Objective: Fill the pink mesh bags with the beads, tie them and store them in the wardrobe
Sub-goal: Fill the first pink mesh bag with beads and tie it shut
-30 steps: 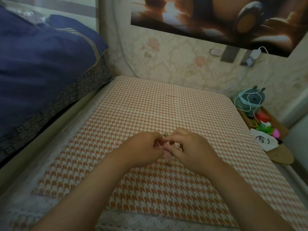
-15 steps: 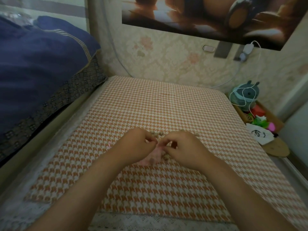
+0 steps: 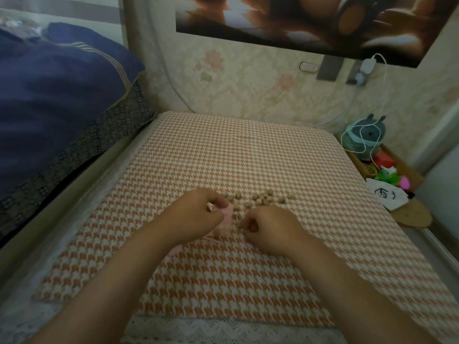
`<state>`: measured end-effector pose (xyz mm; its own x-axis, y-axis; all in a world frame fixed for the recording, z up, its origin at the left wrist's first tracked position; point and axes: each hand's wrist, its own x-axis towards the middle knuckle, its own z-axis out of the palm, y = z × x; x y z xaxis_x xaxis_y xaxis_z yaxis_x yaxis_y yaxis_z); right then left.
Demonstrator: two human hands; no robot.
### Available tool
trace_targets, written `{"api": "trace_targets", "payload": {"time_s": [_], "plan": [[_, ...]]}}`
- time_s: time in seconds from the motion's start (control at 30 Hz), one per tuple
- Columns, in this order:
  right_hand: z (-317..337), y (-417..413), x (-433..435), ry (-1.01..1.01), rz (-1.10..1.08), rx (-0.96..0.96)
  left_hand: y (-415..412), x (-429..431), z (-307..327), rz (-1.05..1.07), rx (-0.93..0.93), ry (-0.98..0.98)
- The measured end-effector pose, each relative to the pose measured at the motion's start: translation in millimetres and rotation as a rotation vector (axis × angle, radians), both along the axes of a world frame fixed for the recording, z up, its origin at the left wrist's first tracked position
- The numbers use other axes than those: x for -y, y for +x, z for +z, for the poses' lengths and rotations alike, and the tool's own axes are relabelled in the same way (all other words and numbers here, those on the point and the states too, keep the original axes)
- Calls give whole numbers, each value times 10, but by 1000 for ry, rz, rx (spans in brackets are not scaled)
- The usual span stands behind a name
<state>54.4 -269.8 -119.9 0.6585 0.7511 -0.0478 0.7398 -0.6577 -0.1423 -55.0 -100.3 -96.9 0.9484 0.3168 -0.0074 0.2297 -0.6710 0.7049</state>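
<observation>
Pink mesh bag (image 3: 227, 214), a small pouch of soft gauzy fabric, lies crumpled on the orange-and-white houndstooth mat (image 3: 248, 157), between the two hands and partly under the left one. The left hand (image 3: 192, 218) pinches the bag near its upper edge with thumb and fingertips, seemingly to hold the mouth open, though the opening itself is too blurred to make out. The right hand (image 3: 269, 225) is curled, fingers tucked toward the palm, just beside the bag; it seems to be closing on one or more beads, but what it holds cannot be told. Small round tan wooden beads (image 3: 263, 198) lie scattered on the mat just beyond both hands, a few touching the bag's edge. Judging by the look, the bag is feather-light and limp, so it will collapse unless its rim is held apart, and the rim or drawstring is the place to grip it. The beads are hard, light and prone to roll on the woven surface, so picking them a few at a time between fingertips suits best. Filling looks to be at an early stage.
</observation>
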Motion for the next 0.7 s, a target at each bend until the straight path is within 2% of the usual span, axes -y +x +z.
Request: {"api": "trace_targets", "payload": {"time_s": [0.17, 0.33, 0.43, 0.53, 0.63, 0.7], "plan": [[61, 88, 34, 132, -88, -33, 5, -1, 23, -36, 17, -4], [227, 68, 34, 550, -91, -152, 33, 6, 27, -62, 20, 3], [331, -44, -19, 678, -21, -200, 47, 17, 12, -89, 28, -29], [352, -104, -40, 623, 99, -135, 61, 40, 1, -117, 56, -70], [320, -102, -37, 442, 155, 8, 80, 26, -43, -148, 79, -89], [299, -87, -17, 389, 137, -11, 84, -1, -83, -158, 71, -109]]}}
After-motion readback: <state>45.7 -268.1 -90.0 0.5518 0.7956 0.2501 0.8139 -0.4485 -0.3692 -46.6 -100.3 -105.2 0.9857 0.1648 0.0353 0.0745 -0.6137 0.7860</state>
